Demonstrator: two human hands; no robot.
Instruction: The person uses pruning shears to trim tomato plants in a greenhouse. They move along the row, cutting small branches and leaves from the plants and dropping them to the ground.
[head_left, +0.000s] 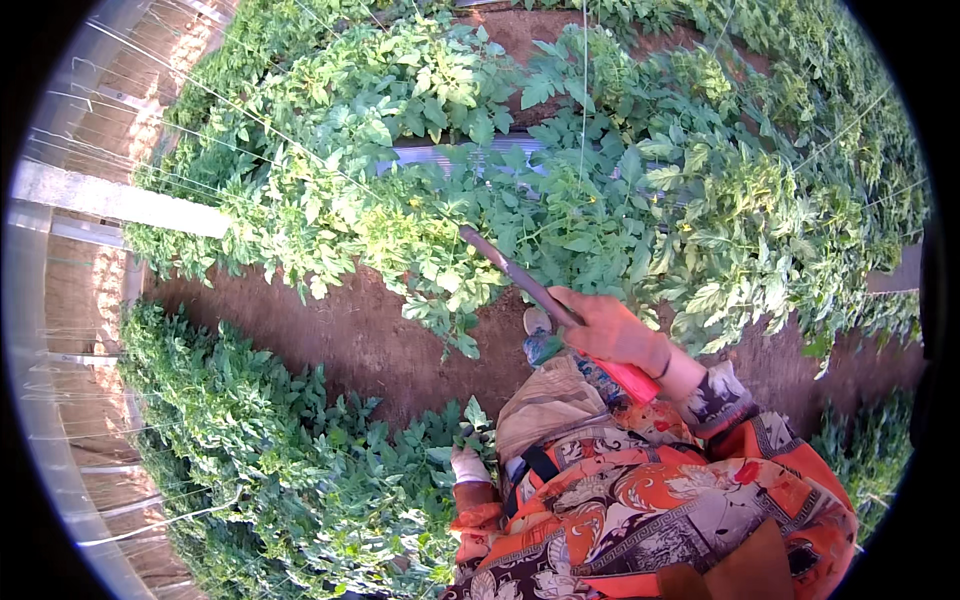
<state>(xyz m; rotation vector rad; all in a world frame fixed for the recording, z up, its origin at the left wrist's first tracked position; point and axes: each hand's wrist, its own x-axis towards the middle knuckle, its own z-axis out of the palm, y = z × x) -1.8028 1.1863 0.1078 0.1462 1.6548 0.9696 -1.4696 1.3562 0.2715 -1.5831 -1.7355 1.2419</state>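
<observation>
My right hand (616, 334) is closed around a tool with a long dark shaft (521, 277) and a red handle part (628, 379) below the fist. The shaft slants up and left, its tip over the leaves of a tomato row (555, 232) in front of me. Low on my left side is my left hand (470, 461), in a pale covering with dark fingertips. Green leaves (476, 412) stand right at its fingers. Whether it grips them cannot be made out. A tan cloth apron or bag (551, 409) hangs at my waist.
A brown soil path (360, 337) runs between the front row and more tomato plants (247, 450) at my left. Thin strings (585, 90) rise from the plants. A pale beam (120, 199) juts in from the left, near plastic sheeting (26, 300). Silvery mulch film (457, 152) shows among leaves.
</observation>
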